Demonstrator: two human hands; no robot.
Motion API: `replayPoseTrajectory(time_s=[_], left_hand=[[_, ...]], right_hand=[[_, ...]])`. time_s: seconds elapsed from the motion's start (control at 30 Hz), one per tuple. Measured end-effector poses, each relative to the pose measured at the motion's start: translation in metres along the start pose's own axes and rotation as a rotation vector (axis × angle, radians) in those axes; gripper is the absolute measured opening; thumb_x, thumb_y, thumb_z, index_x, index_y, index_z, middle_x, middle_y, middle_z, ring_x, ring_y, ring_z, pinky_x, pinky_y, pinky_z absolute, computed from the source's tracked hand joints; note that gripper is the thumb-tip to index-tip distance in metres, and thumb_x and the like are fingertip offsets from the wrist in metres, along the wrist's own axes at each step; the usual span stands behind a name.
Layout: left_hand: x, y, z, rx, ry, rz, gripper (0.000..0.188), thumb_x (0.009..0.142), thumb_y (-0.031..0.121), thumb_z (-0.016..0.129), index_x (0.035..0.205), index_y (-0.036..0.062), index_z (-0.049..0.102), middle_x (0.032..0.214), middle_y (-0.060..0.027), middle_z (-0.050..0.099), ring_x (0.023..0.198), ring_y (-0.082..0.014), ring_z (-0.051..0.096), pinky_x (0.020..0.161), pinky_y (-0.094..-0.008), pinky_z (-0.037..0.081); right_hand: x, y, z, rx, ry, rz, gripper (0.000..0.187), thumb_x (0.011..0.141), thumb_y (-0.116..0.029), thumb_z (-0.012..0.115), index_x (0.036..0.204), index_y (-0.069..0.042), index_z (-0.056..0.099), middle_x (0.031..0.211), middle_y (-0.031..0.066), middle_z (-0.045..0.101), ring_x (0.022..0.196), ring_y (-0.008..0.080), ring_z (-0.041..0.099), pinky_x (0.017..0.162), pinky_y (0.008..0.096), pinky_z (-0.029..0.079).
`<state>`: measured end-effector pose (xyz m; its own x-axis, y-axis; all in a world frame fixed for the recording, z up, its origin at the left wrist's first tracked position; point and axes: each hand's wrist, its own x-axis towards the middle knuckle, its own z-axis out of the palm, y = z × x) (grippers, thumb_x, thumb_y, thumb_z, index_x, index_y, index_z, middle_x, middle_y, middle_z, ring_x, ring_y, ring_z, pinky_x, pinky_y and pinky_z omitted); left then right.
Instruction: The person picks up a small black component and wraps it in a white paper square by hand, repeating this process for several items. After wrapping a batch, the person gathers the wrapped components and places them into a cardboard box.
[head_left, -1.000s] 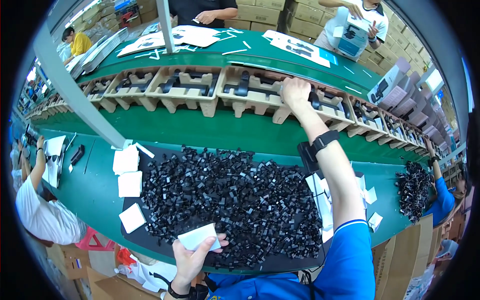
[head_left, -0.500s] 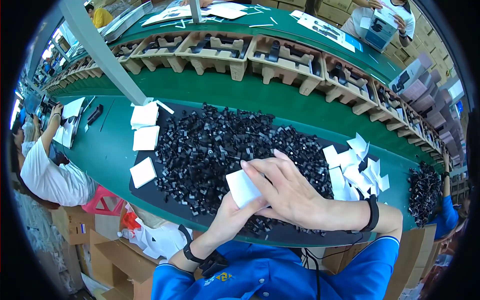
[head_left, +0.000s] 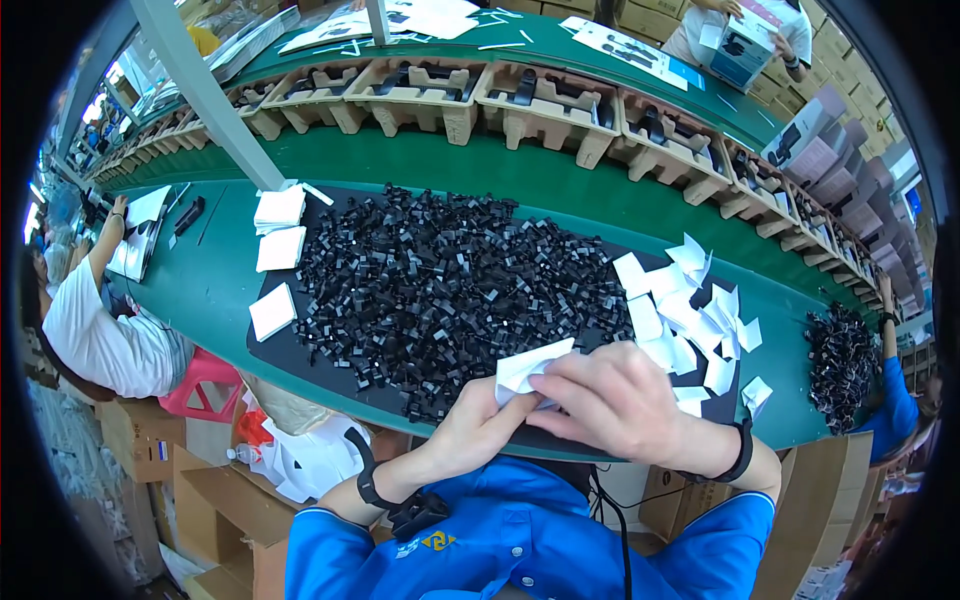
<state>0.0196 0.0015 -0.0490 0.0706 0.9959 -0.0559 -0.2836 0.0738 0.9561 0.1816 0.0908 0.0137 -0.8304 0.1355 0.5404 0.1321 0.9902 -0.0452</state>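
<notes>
Above the near edge of the workbench, my left hand (head_left: 468, 428) grips a small white paper piece (head_left: 515, 372), which looks folded or layered. My right hand (head_left: 625, 395) pinches the same paper from the right, fingers curled over its edge. Whether it is one sheet or several, I cannot tell. Beyond both hands spreads a wide heap of small black plastic parts (head_left: 450, 285) on a dark mat (head_left: 275, 345). Loose white folded papers (head_left: 690, 315) lie scattered right of the heap. Square white paper stacks (head_left: 280, 208) sit to its left, with a separate white pad (head_left: 272, 312) nearer me.
Behind the bench runs a row of brown pulp trays (head_left: 415, 90) holding black items. A grey post (head_left: 215, 100) rises at the far left. Co-workers sit left and right; another person holds a box (head_left: 742, 50) at the back. Another black heap (head_left: 838, 365) lies at right.
My hands have shifted lower, and the paper has turned from facing up flat to tilted. My right fingers went from spread over it to pinching it. The whole view has shifted slightly.
</notes>
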Motion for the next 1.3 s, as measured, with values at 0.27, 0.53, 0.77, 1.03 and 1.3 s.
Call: replayPoseTrajectory(time_s=[0.27, 0.53, 0.77, 1.03, 1.3], left_hand=[[-0.004, 0.012, 0.001, 0.288, -0.154, 0.060, 0.041, 0.085, 0.002, 0.055, 0.126, 0.0028, 0.053, 0.100, -0.0117, 0.064, 0.094, -0.0196, 0.063, 0.079, -0.0309, 0.051], [-0.002, -0.002, 0.002, 0.499, -0.269, 0.088, 0.044, 0.074, 0.005, 0.070, 0.117, 0.0037, 0.060, 0.101, -0.0120, 0.065, 0.088, -0.0230, 0.065, 0.076, -0.0328, 0.052], [-0.012, -0.014, -0.026, 0.713, 0.051, 0.299, 0.039, 0.071, 0.006, 0.074, 0.108, 0.0033, 0.065, 0.096, -0.0110, 0.067, 0.083, -0.0203, 0.066, 0.073, -0.0304, 0.052], [-0.021, 0.007, -0.056, 0.681, 0.331, 0.164, 0.042, 0.067, -0.003, 0.074, 0.108, 0.0043, 0.066, 0.096, -0.0111, 0.068, 0.080, -0.0208, 0.066, 0.068, -0.0277, 0.052], [-0.016, -0.003, -0.058, 0.498, 0.338, 0.085, 0.041, 0.070, -0.001, 0.075, 0.109, 0.0034, 0.065, 0.092, -0.0086, 0.068, 0.079, -0.0157, 0.065, 0.070, -0.0251, 0.051]], right_hand=[[-0.010, 0.007, -0.022, 0.589, -0.113, 0.118, 0.017, 0.077, -0.011, 0.068, 0.092, -0.002, 0.066, 0.081, 0.0084, 0.065, 0.054, 0.0206, 0.061, 0.047, 0.0302, 0.049], [-0.005, -0.006, -0.010, 0.699, -0.777, 0.278, 0.014, 0.082, -0.013, 0.064, 0.089, -0.001, 0.060, 0.073, 0.0139, 0.060, 0.056, 0.0297, 0.060, 0.048, 0.0370, 0.049], [-0.003, 0.035, 0.033, 0.967, -0.122, 0.149, 0.023, 0.080, -0.014, 0.066, 0.101, -0.006, 0.063, 0.076, 0.0095, 0.059, 0.070, 0.0222, 0.062, 0.056, 0.0317, 0.050], [-0.004, 0.057, 0.103, -0.021, -0.446, 0.179, 0.028, 0.076, -0.014, 0.068, 0.103, -0.008, 0.063, 0.093, 0.0040, 0.055, 0.080, 0.0164, 0.056, 0.053, 0.0276, 0.050], [-0.005, 0.073, 0.106, 0.147, -0.350, 0.285, 0.022, 0.075, -0.008, 0.068, 0.096, -0.002, 0.066, 0.088, 0.0082, 0.064, 0.079, 0.0196, 0.062, 0.056, 0.0276, 0.052]])
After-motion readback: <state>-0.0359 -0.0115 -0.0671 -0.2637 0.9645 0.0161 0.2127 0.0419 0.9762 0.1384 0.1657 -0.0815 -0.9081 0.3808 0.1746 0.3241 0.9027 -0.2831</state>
